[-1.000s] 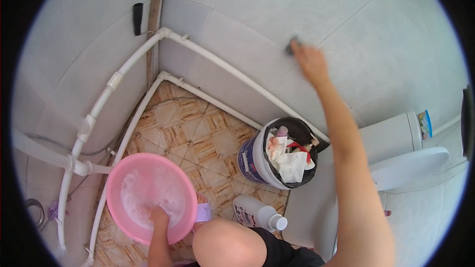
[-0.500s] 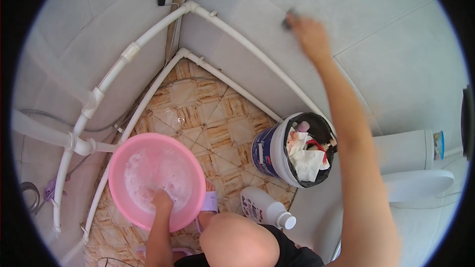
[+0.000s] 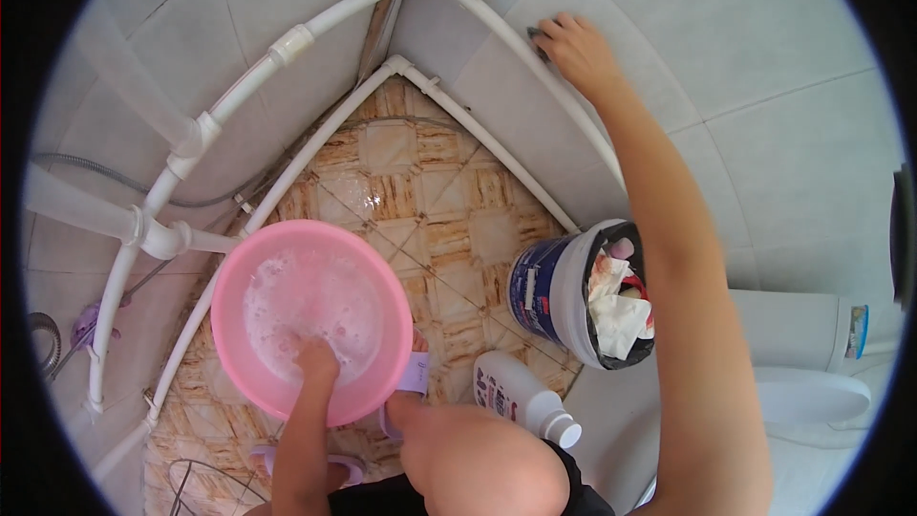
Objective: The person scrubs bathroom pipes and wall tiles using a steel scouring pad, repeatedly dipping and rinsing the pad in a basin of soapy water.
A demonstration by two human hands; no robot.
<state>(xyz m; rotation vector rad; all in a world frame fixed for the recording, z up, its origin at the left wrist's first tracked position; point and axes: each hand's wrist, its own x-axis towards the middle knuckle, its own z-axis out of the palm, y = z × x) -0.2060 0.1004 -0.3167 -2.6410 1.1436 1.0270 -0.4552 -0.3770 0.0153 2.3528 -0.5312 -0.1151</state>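
Observation:
My left hand (image 3: 316,360) is down in a pink basin (image 3: 393,277) of soapy water (image 3: 320,291). Suds hide its fingers, so what they hold, if anything, does not show. Up on the grey tiled wall, my right hand (image 3: 577,50) presses a small dark grey scrubbing pad (image 3: 537,41) against the tile, with its fingers bent over it. Just below that hand runs a white pipe (image 3: 521,43) along the wall.
A white bucket (image 3: 568,277) lined with a black bag holds crumpled tissue. Beside my knee stands a white bottle (image 3: 506,387). A white toilet (image 3: 812,392) is at the right. More white pipes (image 3: 239,86) line the left wall above the tiled floor (image 3: 401,172).
My right hand has moved down the wall with the pad, closer to the upper pipe. My left hand stays in the basin. The whole view has shifted slightly.

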